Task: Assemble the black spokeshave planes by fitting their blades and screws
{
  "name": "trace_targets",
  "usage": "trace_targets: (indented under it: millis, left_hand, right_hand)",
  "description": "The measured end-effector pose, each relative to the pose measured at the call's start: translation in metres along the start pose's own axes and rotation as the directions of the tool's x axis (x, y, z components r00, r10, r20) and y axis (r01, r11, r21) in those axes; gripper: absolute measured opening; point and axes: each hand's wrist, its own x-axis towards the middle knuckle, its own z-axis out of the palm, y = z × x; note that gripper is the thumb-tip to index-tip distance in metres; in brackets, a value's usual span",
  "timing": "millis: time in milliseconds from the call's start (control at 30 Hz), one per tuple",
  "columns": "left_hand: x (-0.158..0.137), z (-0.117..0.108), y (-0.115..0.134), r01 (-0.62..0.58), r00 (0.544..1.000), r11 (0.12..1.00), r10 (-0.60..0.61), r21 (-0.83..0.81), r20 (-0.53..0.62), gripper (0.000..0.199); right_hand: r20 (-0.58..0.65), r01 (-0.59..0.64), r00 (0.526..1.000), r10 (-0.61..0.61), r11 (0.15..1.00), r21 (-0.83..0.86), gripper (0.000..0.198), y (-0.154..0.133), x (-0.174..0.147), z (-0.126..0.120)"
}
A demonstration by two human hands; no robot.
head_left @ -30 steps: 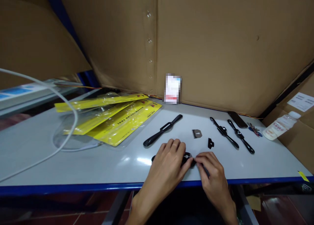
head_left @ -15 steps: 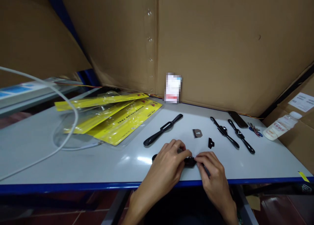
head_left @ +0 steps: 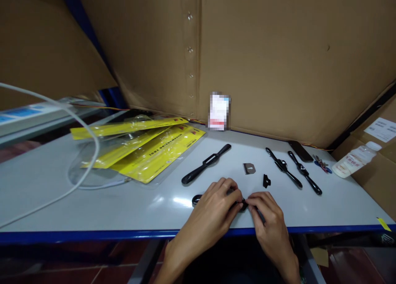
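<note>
Near the front edge of the table, my left hand (head_left: 216, 205) is closed over a black spokeshave (head_left: 196, 199), whose rounded handle end sticks out on the left. My right hand (head_left: 268, 214) pinches at the spokeshave's middle, fingertips close to those of the left; what exactly it grips there is hidden. Just beyond the hands lie a flat metal blade (head_left: 249, 169) with a keyhole slot and a small black cap piece (head_left: 266, 181). Farther left rests a bare black spokeshave body (head_left: 206, 164) with an open middle.
Two more spokeshaves (head_left: 284, 167) lie at the right, near a phone (head_left: 300, 151), keys (head_left: 321, 164) and a white bottle (head_left: 355, 160). Yellow blister packs (head_left: 161, 154) are heaped on the left, with a white cable (head_left: 94, 139) looping over them. A cardboard wall (head_left: 278, 61) stands behind.
My left fingers have shifted slightly over the middle of the spokeshave, covering more of it. My right hand keeps its pinch in nearly the same place.
</note>
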Motion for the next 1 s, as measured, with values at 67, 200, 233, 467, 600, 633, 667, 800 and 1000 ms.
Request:
trace_targets:
  millis: [67, 200, 233, 467, 600, 633, 667, 800, 1000]
  left_hand:
    - [0.0003, 0.0005, -0.0004, -0.011, 1.000, 1.000, 0.011, -0.006, -0.009, 0.014]
    - [0.0008, 0.0015, -0.0001, -0.008, 0.999, 1.000, 0.007, -0.001, -0.047, 0.019]
    - [0.0008, 0.0021, -0.0001, 0.007, 0.998, 1.000, -0.007, -0.001, -0.062, 0.019]
    - [0.0003, 0.0029, -0.0022, 0.064, 0.993, 0.996, -0.070, -0.061, -0.099, 0.010]
    - [-0.0008, -0.0022, -0.0018, -0.012, 0.999, 0.994, 0.007, -0.105, -0.053, 0.032]
    - [-0.0010, -0.0033, -0.0013, -0.022, 0.999, 0.994, 0.017, -0.108, -0.047, 0.034]
    - [-0.0013, -0.0040, -0.0007, -0.023, 0.999, 0.994, 0.018, -0.108, -0.044, 0.034]
    - [-0.0017, -0.0026, 0.0002, 0.024, 0.998, 0.994, -0.030, -0.106, -0.057, 0.013]
    - [-0.0014, 0.0037, -0.0035, 0.074, 0.993, 0.994, -0.081, -0.079, -0.084, 0.011]
  right_hand:
    - [-0.002, 0.002, 1.000, -0.002, 1.000, -0.001, 0.030, -0.0001, 0.0000, 0.0000]
    - [-0.017, 0.013, 1.000, -0.013, 1.000, -0.006, 0.031, 0.0008, 0.0004, 0.0002]
    - [-0.017, 0.013, 1.000, -0.013, 1.000, -0.008, 0.031, 0.0010, 0.0005, 0.0003]
    - [-0.022, 0.005, 1.000, -0.005, 1.000, -0.020, 0.030, 0.0000, 0.0002, 0.0003]
    - [-0.021, -0.006, 1.000, 0.005, 1.000, -0.016, 0.031, -0.0006, 0.0000, -0.0001]
    - [-0.019, -0.007, 1.000, 0.007, 1.000, -0.015, 0.031, -0.0005, 0.0001, -0.0001]
    - [-0.016, -0.008, 1.000, 0.008, 1.000, -0.014, 0.031, -0.0004, 0.0002, 0.0000]
    - [-0.014, -0.011, 1.000, 0.011, 1.000, -0.011, 0.028, -0.0002, 0.0006, 0.0003]
    - [-0.007, -0.011, 1.000, 0.011, 0.999, -0.030, 0.030, -0.0002, 0.0002, -0.0003]
